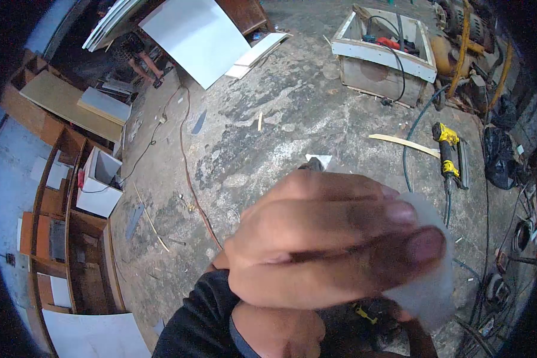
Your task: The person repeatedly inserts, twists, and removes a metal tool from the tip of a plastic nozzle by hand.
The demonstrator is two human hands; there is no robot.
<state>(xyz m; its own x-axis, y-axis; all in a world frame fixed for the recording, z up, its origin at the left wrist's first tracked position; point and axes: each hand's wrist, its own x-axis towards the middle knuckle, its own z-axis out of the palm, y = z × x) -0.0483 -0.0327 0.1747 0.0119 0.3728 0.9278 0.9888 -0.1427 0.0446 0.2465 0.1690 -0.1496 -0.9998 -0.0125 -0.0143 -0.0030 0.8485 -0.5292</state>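
A woodworking workshop: a nail gun (pixel 448 149) lies on stained concrete (pixel 292 101). Left of it stand boards (pixel 197 42) and an open cabinet (pixel 91 292); beyond it, possibly a compressor (pixel 477 64).

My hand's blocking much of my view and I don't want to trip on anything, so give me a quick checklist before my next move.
1. White piece in hand: ok, the left hand appears to grip it.
2. View past the hand: not ok, it covers much of the lower middle.
3. Nail gun set down: ok, it lies on the floor, apart from the hand.
4. Nail gun unloaded: cannot tell.
5. Floor free of lines: not ok, an orange cord and a blue hose lie on it.
6. Floor free of scraps: not ok, a wood strip lies by the nail gun.
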